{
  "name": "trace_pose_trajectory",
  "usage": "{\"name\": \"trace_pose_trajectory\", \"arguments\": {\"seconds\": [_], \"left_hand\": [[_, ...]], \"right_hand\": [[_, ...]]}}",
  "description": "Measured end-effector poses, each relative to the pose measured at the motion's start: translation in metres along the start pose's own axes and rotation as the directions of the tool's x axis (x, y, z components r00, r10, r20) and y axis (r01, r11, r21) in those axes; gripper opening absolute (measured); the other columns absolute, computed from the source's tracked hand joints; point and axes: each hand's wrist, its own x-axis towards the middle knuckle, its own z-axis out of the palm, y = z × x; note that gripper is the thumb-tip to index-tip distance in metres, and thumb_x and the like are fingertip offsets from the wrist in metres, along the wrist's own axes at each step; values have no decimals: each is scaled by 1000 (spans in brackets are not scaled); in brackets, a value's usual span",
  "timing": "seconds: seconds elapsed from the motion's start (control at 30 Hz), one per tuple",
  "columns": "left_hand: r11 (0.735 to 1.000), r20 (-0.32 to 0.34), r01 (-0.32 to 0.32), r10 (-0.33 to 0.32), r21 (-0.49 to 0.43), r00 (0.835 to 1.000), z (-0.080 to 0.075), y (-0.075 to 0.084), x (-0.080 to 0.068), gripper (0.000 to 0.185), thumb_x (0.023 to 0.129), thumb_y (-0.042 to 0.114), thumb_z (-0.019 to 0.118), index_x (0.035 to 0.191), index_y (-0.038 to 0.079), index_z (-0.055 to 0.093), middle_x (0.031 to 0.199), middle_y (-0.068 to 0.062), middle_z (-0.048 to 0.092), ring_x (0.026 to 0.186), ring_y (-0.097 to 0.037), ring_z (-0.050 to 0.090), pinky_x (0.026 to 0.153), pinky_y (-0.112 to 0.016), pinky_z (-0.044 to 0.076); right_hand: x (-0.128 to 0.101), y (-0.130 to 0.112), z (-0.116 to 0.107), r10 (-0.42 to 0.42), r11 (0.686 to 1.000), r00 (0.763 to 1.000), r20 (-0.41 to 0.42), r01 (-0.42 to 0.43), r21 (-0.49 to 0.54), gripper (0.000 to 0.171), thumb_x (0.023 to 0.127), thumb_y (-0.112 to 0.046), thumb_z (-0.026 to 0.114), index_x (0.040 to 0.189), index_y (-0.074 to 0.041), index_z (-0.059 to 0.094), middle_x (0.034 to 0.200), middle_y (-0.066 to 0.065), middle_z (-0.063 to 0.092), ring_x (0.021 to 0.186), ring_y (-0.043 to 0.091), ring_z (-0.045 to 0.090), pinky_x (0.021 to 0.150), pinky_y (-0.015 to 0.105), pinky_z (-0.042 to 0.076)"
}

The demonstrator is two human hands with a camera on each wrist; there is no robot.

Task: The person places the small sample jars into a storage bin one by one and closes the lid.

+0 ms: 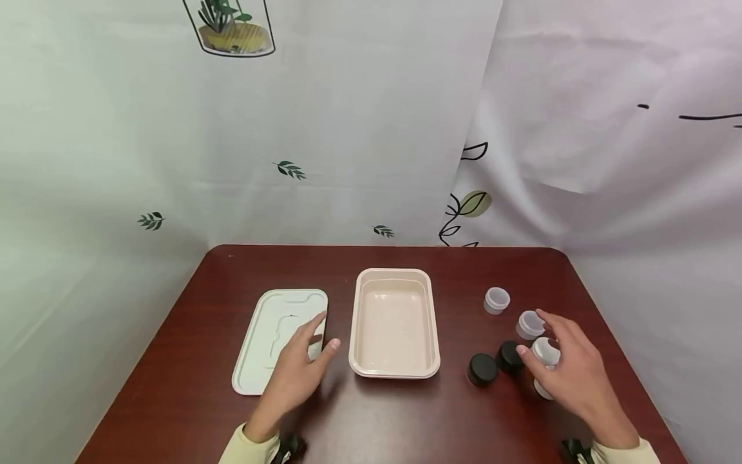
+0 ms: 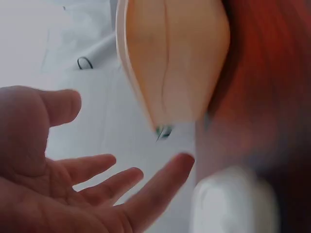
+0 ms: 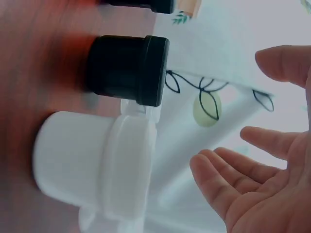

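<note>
White jars (image 1: 530, 324) and black jars (image 1: 483, 369) sit under the open, empty right hand (image 1: 570, 374); beige tray (image 1: 394, 370) holds nothing.

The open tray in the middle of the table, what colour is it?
The tray is pale beige, clearest in the head view.

Dark reddish-brown table (image 1: 406, 412). Beige tray (image 1: 393, 370), pale greenish-white lid (image 1: 255, 361). Two black jars (image 1: 483, 369) and several white ones (image 1: 496, 300) (translucent-looking). Cream-yellow sleeves (image 1: 246, 450). Backdrop curtain (image 1: 348, 129) white with green leaf sprigs, a black-outlined leaf filled olive-yellow, and a potted-plant print in green and yellow.
</note>
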Motion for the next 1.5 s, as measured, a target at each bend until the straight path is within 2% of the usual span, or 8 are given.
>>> {"name": "trace_pose_trajectory", "arguments": {"seconds": [0.1, 0.2, 0.37, 0.5, 0.83, 1.1, 1.2, 1.5], "left_hand": [[949, 111, 140, -112, -283, 987, 7, 0, -1, 63, 105, 28, 68, 161, 16, 44, 166, -15, 41, 140, -45, 56, 96, -52, 60], [796, 226, 273, -175, -541, 958, 15, -1, -2, 65, 106, 20, 66, 163, 12, 38, 172, -16, 28, 147, -47, 45, 93, -52, 61], [656, 322, 338, -150, -675, 935, 25, -3, 0, 70, 105, 15, 64, 166, 12, 30, 174, -16, 19, 148, -45, 42, 96, -60, 58], [617, 378, 362, -111, -699, 919, 31, -4, 1, 74, 104, 15, 65, 167, 15, 27, 173, -19, 18, 142, -40, 50, 97, -63, 55], [554, 419, 393, -86, -734, 904, 38, -5, 0, 79, 103, 9, 65, 169, 19, 23, 175, -17, 12, 136, -30, 55, 101, -65, 53], [503, 435, 410, -74, -761, 897, 40, -7, -1, 78, 105, 6, 60, 170, 22, 19, 175, -18, 15, 139, -28, 53, 107, -62, 49], [487, 436, 409, -62, -772, 898, 42, -7, -2, 79, 105, 6, 59, 170, 23, 18, 176, -19, 16, 144, -29, 49, 110, -64, 45], [467, 429, 405, -61, -786, 901, 43, -7, -3, 77, 106, 6, 58, 170, 23, 18, 176, -17, 17, 147, -27, 46, 111, -65, 44]], "right_hand": [[-8, 5, -1, 53, 998, 997, -54, -50, 45, 71, 83, -26, 91, 144, -8, 61, 133, 14, 64, 109, 0, 62, 80, -5, 38], [-17, 10, -1, 107, 991, 989, -103, -98, 97, 66, 79, -18, 93, 138, -8, 67, 127, 11, 67, 99, -25, 51, 77, -4, 42], [-30, 14, -1, 204, 972, 969, -140, -183, 149, 61, 78, -15, 95, 133, -6, 70, 121, -13, 63, 93, -27, 55, 77, -2, 45], [-39, 18, -3, 274, 957, 952, -139, -254, 143, 57, 78, -21, 95, 128, -8, 73, 112, -37, 52, 91, -29, 54, 75, -2, 45], [-50, 30, 5, 408, 905, 911, -56, -396, 154, 58, 78, -32, 96, 127, -11, 75, 105, -42, 52, 90, -35, 49, 72, -1, 45], [-51, 35, 6, 569, 813, 817, 90, -576, 85, 71, 78, -45, 94, 137, -13, 69, 140, 20, 65, 77, -26, 50, 62, 4, 47], [-51, 37, 6, 615, 774, 776, 140, -628, 86, 77, 77, -47, 94, 140, -13, 66, 142, 25, 64, 77, -21, 53, 63, 7, 47], [-57, 41, 7, 584, 788, 798, 150, -601, 132, 73, 79, -43, 94, 140, -15, 68, 114, -7, 76, 83, -23, 53, 67, 6, 46]]}}
